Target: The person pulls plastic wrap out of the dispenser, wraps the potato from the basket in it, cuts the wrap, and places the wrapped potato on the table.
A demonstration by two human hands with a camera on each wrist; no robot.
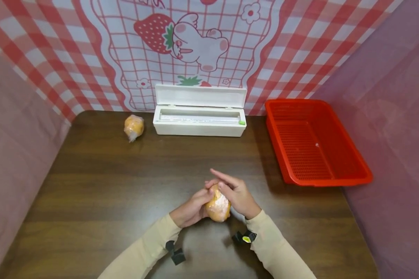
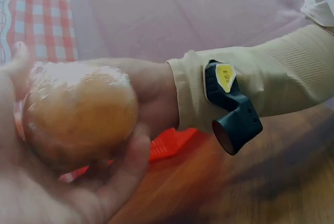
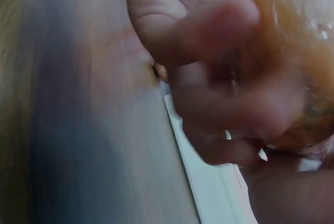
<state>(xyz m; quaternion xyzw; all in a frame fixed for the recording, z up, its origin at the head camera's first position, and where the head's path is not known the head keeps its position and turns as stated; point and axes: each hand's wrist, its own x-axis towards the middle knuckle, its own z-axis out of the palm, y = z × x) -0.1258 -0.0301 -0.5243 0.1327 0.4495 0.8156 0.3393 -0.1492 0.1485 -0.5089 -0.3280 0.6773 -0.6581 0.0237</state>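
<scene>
A round orange-yellow fruit (image 1: pixel 218 207), wrapped in shiny clear film, is between both hands near the middle front of the table. My left hand (image 1: pixel 192 211) grips its left side, with the palm beneath it in the left wrist view. My right hand (image 1: pixel 241 197) lies against its upper right side; the fingers reach forward fairly straight, and one fingertip touches the film. In the right wrist view the wrapped fruit (image 3: pixel 292 51) fills the upper right, blurred and partly covered by fingers.
A second film-wrapped fruit (image 1: pixel 134 126) sits at the back left. Beside it, a white cling film box (image 1: pixel 199 130) stands with its lid up and a roll inside. A red plastic basket (image 1: pixel 283 159) occupies the right side. Checked cloth (image 1: pixel 293 50) hangs behind the wooden table (image 1: pixel 101 186).
</scene>
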